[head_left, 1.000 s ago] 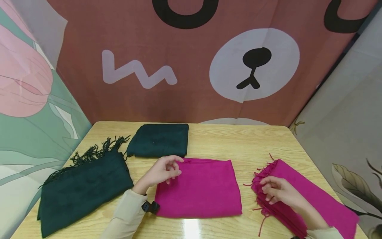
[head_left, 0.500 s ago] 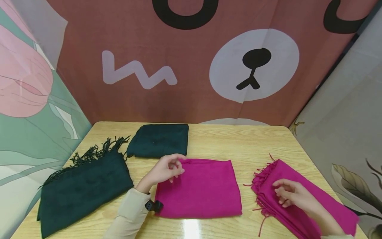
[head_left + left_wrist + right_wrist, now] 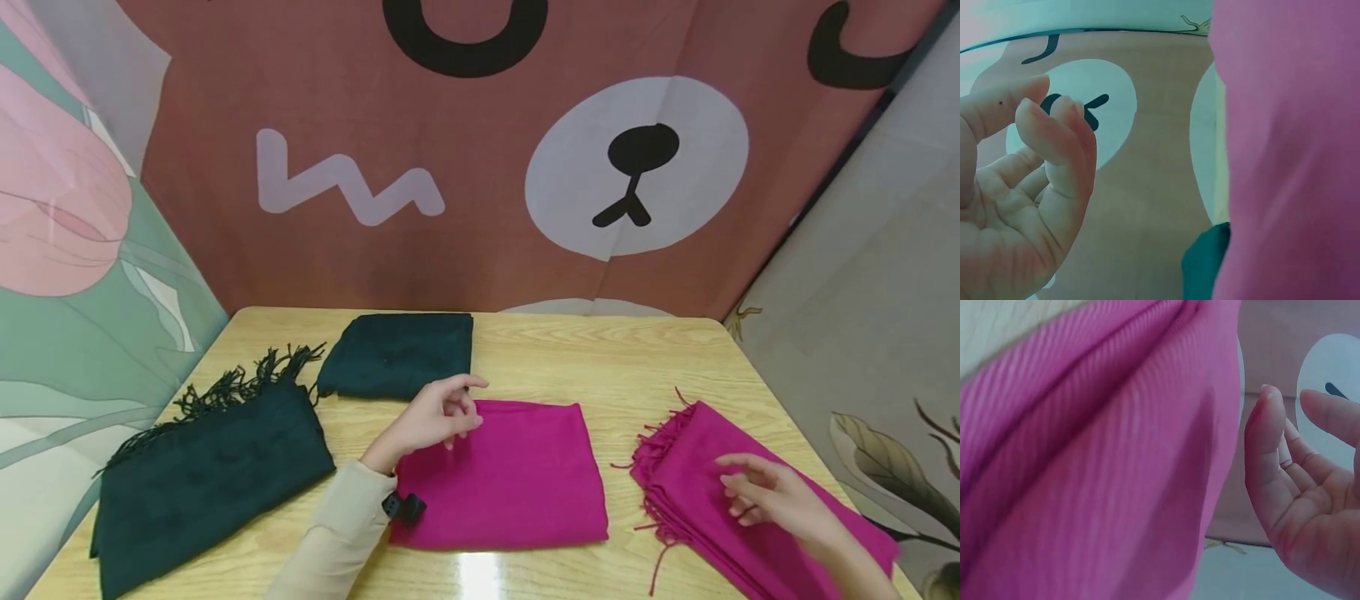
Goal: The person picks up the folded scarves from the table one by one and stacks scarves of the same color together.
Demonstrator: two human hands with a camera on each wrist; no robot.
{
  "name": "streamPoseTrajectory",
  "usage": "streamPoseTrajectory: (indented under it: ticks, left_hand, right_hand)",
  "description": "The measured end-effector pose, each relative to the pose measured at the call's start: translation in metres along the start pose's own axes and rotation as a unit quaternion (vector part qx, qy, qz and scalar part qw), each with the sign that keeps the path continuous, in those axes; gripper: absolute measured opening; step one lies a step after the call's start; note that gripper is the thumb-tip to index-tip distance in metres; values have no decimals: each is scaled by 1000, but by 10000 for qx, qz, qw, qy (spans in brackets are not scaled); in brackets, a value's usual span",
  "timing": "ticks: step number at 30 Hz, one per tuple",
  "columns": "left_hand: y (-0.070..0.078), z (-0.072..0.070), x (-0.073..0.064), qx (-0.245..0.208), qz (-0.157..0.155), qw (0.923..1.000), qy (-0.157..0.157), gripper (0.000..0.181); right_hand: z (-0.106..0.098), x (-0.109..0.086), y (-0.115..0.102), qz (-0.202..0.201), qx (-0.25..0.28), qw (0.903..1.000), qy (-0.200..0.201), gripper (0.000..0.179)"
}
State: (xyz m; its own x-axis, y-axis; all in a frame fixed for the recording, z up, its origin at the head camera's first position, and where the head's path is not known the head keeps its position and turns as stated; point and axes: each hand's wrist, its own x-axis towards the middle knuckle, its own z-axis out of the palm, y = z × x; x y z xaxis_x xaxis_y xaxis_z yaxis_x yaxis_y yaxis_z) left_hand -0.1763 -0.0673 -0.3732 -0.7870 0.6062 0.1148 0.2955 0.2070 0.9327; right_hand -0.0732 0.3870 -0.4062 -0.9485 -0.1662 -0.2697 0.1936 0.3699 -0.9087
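A folded magenta scarf (image 3: 517, 483) lies flat at the middle of the table. Over its upper left part hovers my left hand (image 3: 431, 414), its fingers loosely bent around nothing; the left wrist view shows a gap between thumb and fingertips. To the right, a fringed magenta scarf (image 3: 697, 483) is folded lengthwise and set at a slant. My right hand (image 3: 776, 497) hangs just above it, fingers relaxed, with nothing in them. Seen from the right wrist, the ribbed folds of this scarf (image 3: 1097, 469) stand apart from the hand.
Behind the left hand sits a folded dark green scarf (image 3: 401, 354) near the table's back edge. A fringed dark green scarf (image 3: 217, 475) lies slanted on the left. The wooden table (image 3: 600, 350) meets a brown printed curtain (image 3: 337, 267) at the back.
My left hand has drifted right and slightly up over the middle scarf. The right hand has moved right, away from the fringed end of its scarf. The scarves have stayed in place.
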Motion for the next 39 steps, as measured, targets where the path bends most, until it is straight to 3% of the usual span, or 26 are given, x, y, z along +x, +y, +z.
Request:
streamPoseTrajectory:
  ticks: [5, 12, 15, 22, 25, 29, 31, 37, 39]
  left_hand:
    - [-7, 1, 15, 53, 54, 10000, 19, 48]
    - [-1, 10, 32, -18, -26, 9998, -170, 49]
    - [6, 15, 39, 25, -14, 9996, -289, 50]
    - [41, 20, 43, 55, 130, 9987, -484, 47]
    - [33, 24, 53, 58, 115, 9987, -489, 48]
    - [12, 33, 72, 18, -16, 9989, -470, 50]
    - [11, 36, 77, -14, -62, 9988, -490, 49]
    - [3, 52, 95, -49, -228, 9979, -609, 48]
    - [2, 58, 99, -72, -260, 9974, -662, 47]
  right_hand:
    - [-9, -6, 4, 21, 45, 9999, 162, 35]
    - [-25, -15, 12, 24, -128, 9989, 450, 39]
    - [-31, -20, 16, 53, -187, 9983, 549, 40]
    - [-40, -29, 25, 93, -346, 9951, 925, 40]
    - [-42, -32, 29, 301, -416, 9909, 1242, 39]
    - [-45, -36, 32, 470, -485, 9863, 1507, 38]
    - [-46, -38, 33, 552, -504, 9844, 1595, 37]
    - [-55, -41, 38, 1088, -671, 9749, 1821, 12]
    - [-57, -41, 41, 1239, -741, 9715, 1880, 21]
